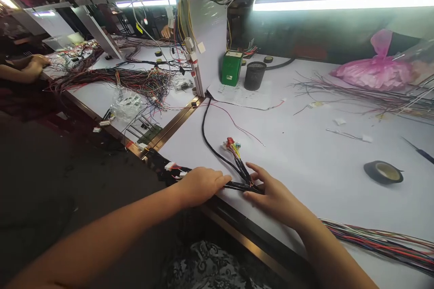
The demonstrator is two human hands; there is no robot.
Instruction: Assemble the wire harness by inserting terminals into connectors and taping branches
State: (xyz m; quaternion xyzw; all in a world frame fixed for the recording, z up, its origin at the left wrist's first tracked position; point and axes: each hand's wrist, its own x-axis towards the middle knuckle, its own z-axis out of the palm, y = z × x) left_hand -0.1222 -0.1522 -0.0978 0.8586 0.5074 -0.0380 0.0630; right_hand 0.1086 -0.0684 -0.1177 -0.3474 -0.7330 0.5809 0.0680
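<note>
Near the front edge of the white table lies a wire harness (239,185) with black-wrapped branches. My left hand (202,185) is closed over its main run, thumb along the top. White connectors (170,166) stick out to the left of that hand. My right hand (274,195) is at the point where the branches meet, its thumb and fingers apart on either side of the harness; part of the junction is hidden under the palm. One short branch ends in red, white and blue connectors (230,142). A long black cable (205,133) curves away toward the divider post.
A roll of black tape (384,172) lies to the right, a loose wire bundle (383,240) at the lower right. Behind stand a green box (231,68), a black mesh cup (254,76) and a pink bag (379,70). Another person's hands (39,60) are far left.
</note>
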